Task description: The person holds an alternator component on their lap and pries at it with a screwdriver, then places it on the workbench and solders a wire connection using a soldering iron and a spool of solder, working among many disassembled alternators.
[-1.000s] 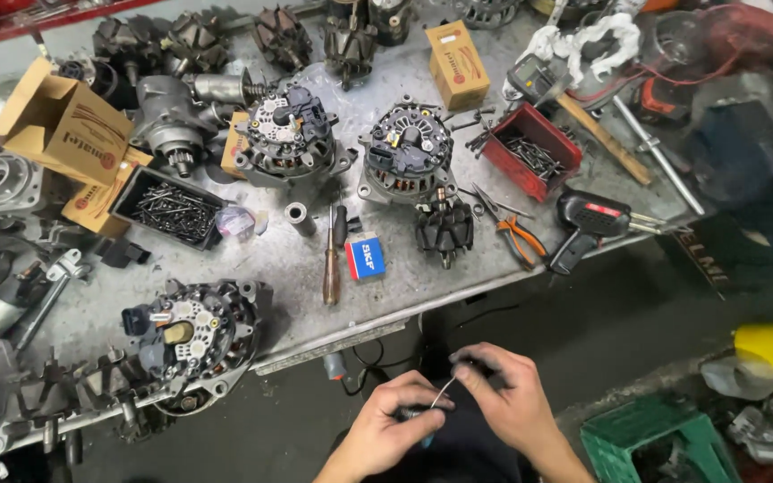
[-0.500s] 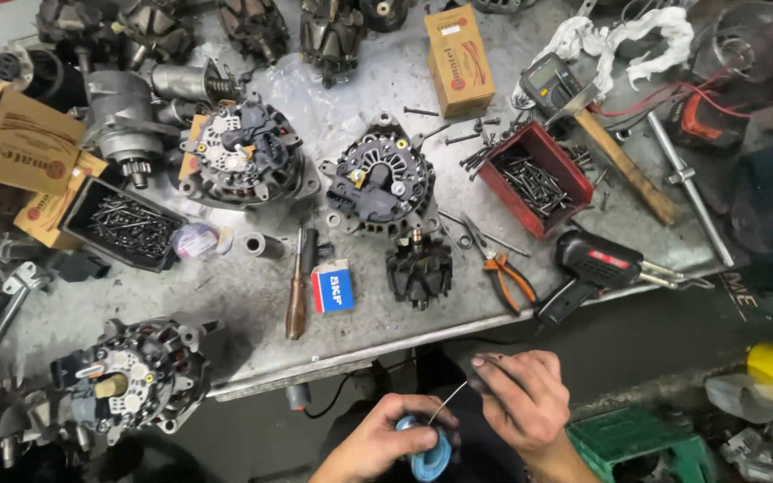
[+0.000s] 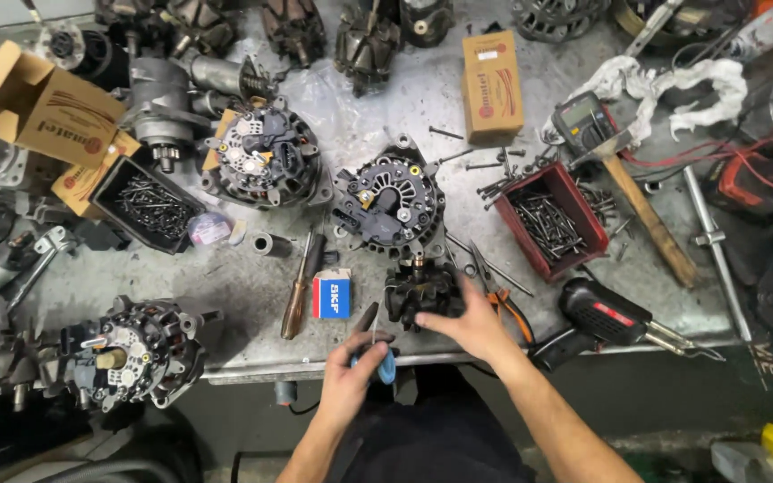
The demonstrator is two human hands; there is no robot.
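In the head view, a blue-handled tool (image 3: 378,356) is gripped in the closed left hand (image 3: 351,376) at the near edge of the metal workbench (image 3: 252,286). The right hand (image 3: 462,324) is closed over a small black alternator part (image 3: 418,291), just near of the black alternator (image 3: 391,206) and left of the orange-handled pliers (image 3: 503,300).

A grey metal bench (image 3: 252,286) carries a crowd of parts. Two alternators (image 3: 266,156) (image 3: 391,204) sit near its middle, a third (image 3: 131,349) at the front left edge. A black tray of screws (image 3: 147,204) lies at the left, a red tray of screws (image 3: 552,219) at the right. A wooden-handled screwdriver (image 3: 299,291) lies just beside a small blue and red box (image 3: 331,293). Further back rests a tan carton (image 3: 491,82); at the right, a multimeter (image 3: 583,121), a white rag (image 3: 673,85) and a soldering gun (image 3: 606,317).
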